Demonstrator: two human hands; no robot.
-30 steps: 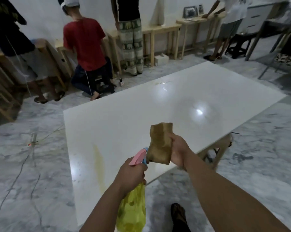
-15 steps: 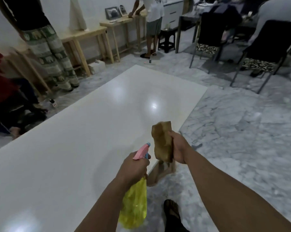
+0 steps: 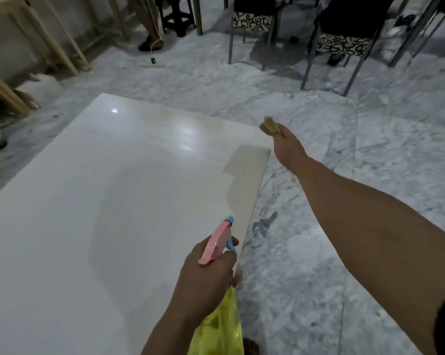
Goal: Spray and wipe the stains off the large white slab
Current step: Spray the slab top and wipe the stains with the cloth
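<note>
The large white slab (image 3: 101, 201) fills the left and middle of the view, its right edge running from the near bottom up to a far corner. A faint yellowish stain (image 3: 211, 124) lies along its far right edge. My left hand (image 3: 206, 280) grips a yellow spray bottle (image 3: 218, 326) with a pink and blue trigger head, held over the slab's right edge and pointing away from me. My right hand (image 3: 288, 147) is stretched out and grips a folded brown cloth (image 3: 268, 125) just beyond the slab's far right corner.
Grey marble floor (image 3: 344, 175) lies to the right and beyond. Metal-legged chairs (image 3: 344, 42) with patterned seats stand at the far right. Wooden table legs (image 3: 62, 47) are at the far left. A power strip (image 3: 152, 64) lies on the floor near a person's foot (image 3: 149, 43).
The view has swung right and down along the slab. My right hand has reached forward with the cloth to the slab's far right corner. My left hand still holds the bottle.
</note>
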